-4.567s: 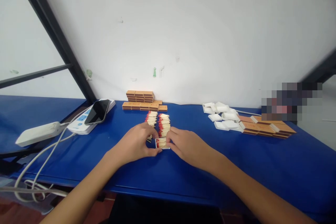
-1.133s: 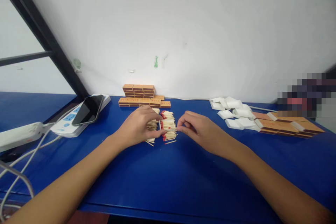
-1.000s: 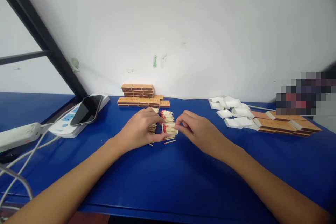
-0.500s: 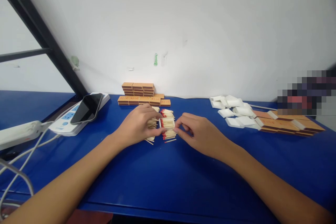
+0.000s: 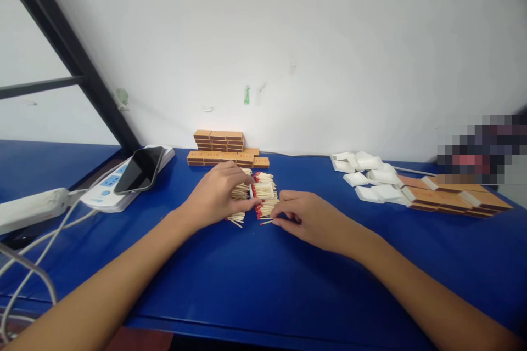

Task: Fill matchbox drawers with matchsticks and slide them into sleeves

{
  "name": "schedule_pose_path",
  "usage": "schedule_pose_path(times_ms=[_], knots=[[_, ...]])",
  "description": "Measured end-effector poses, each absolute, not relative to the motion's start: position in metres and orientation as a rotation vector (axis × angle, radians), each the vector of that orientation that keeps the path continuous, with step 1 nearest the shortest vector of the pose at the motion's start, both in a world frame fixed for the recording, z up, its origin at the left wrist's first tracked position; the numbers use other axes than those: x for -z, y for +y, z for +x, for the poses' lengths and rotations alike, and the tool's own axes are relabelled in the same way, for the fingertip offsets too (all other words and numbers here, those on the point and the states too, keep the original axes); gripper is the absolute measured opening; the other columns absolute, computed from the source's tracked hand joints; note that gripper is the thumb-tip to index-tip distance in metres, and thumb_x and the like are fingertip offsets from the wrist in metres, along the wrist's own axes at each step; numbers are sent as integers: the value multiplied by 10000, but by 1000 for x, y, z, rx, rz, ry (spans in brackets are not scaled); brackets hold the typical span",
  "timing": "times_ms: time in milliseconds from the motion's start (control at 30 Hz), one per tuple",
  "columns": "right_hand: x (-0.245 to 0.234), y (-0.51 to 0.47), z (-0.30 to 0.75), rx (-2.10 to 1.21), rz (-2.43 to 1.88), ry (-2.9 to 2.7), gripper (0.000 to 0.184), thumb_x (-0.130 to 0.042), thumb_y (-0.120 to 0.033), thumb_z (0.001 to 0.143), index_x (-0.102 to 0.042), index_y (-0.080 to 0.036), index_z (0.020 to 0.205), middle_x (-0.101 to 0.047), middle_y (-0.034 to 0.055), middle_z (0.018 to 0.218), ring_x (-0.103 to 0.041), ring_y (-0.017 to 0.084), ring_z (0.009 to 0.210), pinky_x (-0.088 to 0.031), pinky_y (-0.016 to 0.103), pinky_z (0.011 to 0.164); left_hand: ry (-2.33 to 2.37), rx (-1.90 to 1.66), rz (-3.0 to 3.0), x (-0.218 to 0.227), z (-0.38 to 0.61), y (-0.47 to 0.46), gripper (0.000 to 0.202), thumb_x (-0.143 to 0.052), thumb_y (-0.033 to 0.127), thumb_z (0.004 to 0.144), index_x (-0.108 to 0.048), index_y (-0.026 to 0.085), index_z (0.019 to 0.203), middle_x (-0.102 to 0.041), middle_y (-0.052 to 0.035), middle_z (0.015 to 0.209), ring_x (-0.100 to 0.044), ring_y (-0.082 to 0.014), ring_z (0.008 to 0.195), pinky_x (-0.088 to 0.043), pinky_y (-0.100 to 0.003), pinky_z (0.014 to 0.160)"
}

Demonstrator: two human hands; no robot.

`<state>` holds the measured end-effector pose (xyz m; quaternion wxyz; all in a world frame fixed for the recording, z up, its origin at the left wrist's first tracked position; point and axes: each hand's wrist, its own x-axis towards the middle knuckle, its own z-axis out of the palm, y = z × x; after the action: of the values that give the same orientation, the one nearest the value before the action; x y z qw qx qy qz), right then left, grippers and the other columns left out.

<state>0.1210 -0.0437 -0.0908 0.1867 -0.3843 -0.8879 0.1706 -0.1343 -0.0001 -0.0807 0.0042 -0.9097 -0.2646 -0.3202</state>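
A heap of red-tipped matches point(image 5: 264, 196) lies on the blue table point(image 5: 263, 279) in front of me. My left hand point(image 5: 218, 194) rests over the left part of the heap, fingers curled round a small white tray that shows only as an edge at its fingertips. My right hand point(image 5: 307, 218) sits at the heap's near right edge, thumb and fingers pinched on a loose match point(image 5: 266, 222) lying on the table.
Closed brown matchboxes point(image 5: 224, 148) are stacked against the wall. White inner trays point(image 5: 364, 175) and flat brown sleeves point(image 5: 448, 197) lie at the right. A phone point(image 5: 139, 169) rests on a power strip point(image 5: 111, 192) at the left, with white cables point(image 5: 24, 263) trailing off the edge.
My right hand has dropped from the right side of the heap to the loose match at its near edge. My left hand has stayed on the heap.
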Motion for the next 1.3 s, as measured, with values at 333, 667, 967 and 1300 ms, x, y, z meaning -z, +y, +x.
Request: schedule_pose_path(times_ms=[333,667,967,1300], knots=[[91,-46,122,-566,-1107,-2562,124,-575,-146,979,-662,-192,905,-624,10,912,-538,117,714,-397,256,664,-807,981,-2842,82,-134,0,346,-954,246,840,-704,150,1060,-661,-4,932,-580,-196,867,-441,-308,756],[84,-40,128,-262,-1160,-2329,139,-533,-245,1038,-617,-203,935,-560,13,875,-492,129,669,-398,280,642,-758,960,-2938,84,-130,-4,361,-954,284,843,-721,144,1081,-672,-31,930,-587,-220,851,-466,-341,795],[91,-41,123,-109,-1164,-2335,134,-517,-224,1039,-625,-193,966,-577,34,937,-528,145,709,-422,289,665,-727,1000,-2969,84,-125,-10,357,-962,272,825,-721,130,1047,-675,-36,914,-603,-211,823,-480,-351,821],[86,-42,123,-166,-1099,-2237,108,-550,-226,1020,-645,-202,976,-583,34,919,-530,136,706,-426,285,669,-722,1078,-2975,84,-125,-9,305,-908,316,894,-725,135,1058,-678,-37,902,-588,-209,822,-481,-341,774]])
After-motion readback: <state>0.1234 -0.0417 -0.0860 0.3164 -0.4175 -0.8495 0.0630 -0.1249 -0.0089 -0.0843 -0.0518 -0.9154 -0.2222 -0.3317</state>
